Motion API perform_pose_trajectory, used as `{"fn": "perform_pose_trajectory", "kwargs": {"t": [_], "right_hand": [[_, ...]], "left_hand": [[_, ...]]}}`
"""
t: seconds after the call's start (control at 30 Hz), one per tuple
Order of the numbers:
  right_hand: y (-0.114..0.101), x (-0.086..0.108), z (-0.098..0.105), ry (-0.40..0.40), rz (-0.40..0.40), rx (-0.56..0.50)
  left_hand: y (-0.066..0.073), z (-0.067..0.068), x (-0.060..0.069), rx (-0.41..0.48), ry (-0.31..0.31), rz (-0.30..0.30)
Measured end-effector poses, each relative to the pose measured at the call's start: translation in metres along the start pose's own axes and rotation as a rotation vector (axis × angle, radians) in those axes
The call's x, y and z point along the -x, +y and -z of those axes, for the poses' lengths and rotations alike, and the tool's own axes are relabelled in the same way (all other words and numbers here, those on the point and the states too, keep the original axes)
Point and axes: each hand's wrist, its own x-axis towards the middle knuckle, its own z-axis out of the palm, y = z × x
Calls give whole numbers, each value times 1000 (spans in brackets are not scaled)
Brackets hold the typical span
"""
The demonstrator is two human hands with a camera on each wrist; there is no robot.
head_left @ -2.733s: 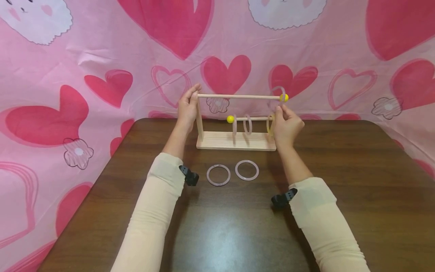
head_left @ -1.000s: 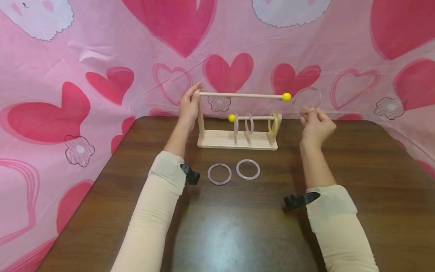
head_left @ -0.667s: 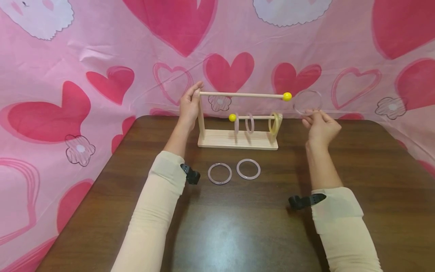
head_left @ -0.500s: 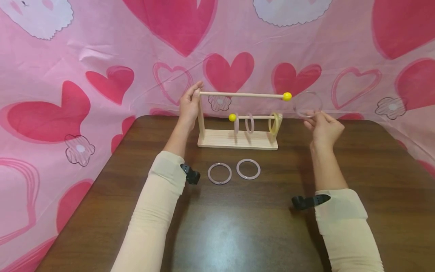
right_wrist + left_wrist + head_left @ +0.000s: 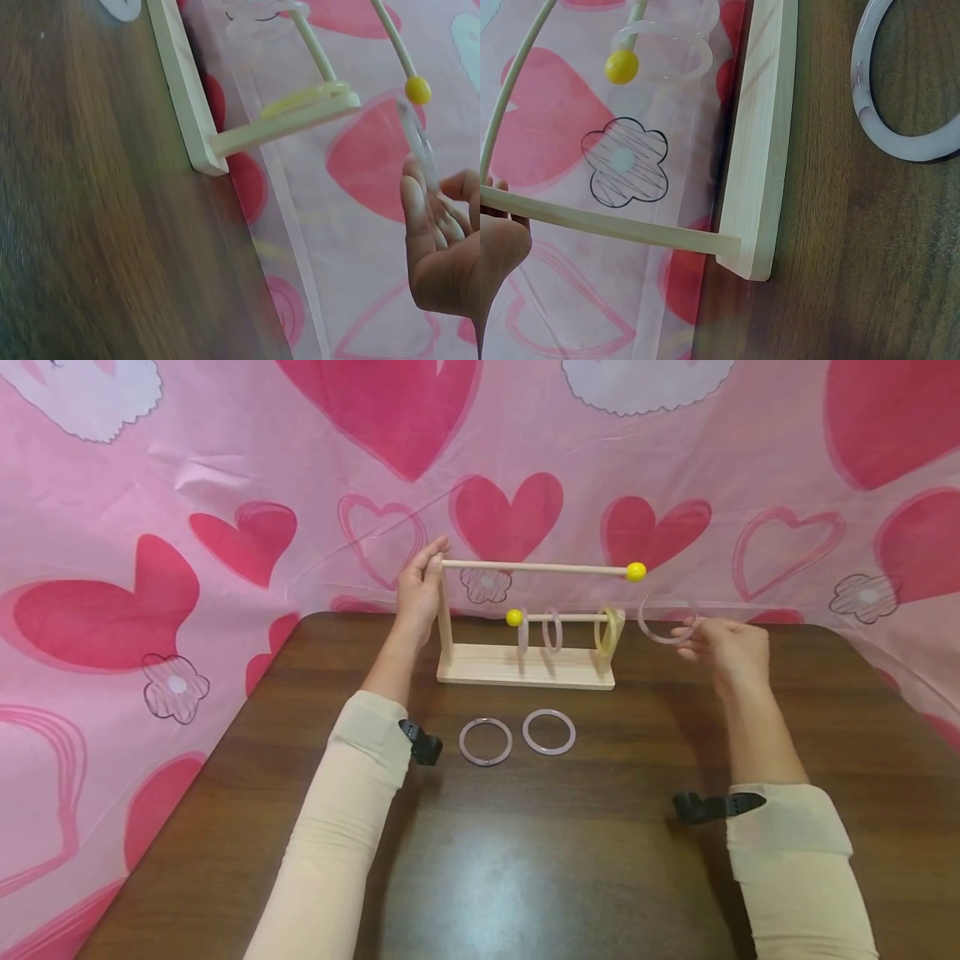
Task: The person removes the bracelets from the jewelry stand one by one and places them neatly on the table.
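A wooden rack (image 5: 525, 666) stands at the table's far side, with an upper rod (image 5: 536, 567) and a shorter lower rod, each tipped with a yellow ball (image 5: 636, 572). The left hand (image 5: 420, 597) holds the top of the rack's left post. The right hand (image 5: 731, 652) pinches a pale translucent ring (image 5: 666, 641) right of the rack, apart from it; the right wrist view shows this ring (image 5: 417, 142) edge-on near the upper ball (image 5: 418, 90). On the lower rod hang two pale pink rings (image 5: 552, 631) and, at its right end, yellow (image 5: 606, 632). No ring is on the upper rod.
Two pale purple rings (image 5: 486, 742) (image 5: 549, 732) lie flat on the brown table (image 5: 480, 860) in front of the rack. A pink cloth with hearts (image 5: 510, 518) hangs behind the table. Each wrist wears a black strapped camera (image 5: 422, 743).
The right hand has taken the pale ring off the upper rod's ball end, moved to the right and lowered it a little. The left hand has kept its hold on the post.
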Motion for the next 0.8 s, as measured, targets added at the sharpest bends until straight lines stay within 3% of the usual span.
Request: {"fn": "perform_pose_trajectory", "kwargs": {"t": [0.17, 0.3, 0.53, 0.8], "right_hand": [[2, 1, 6, -144, -40, 86], [3, 0, 10, -237, -85, 251], [3, -4, 20, -472, -189, 389], [11, -6, 22, -630, -291, 579]], "left_hand": [[-1, 0, 0, -4, 4, -2], [0, 0, 1, 0, -4, -15], [0, 0, 1, 7, -6, -16], [-1, 0, 0, -19, -3, -18]]}}
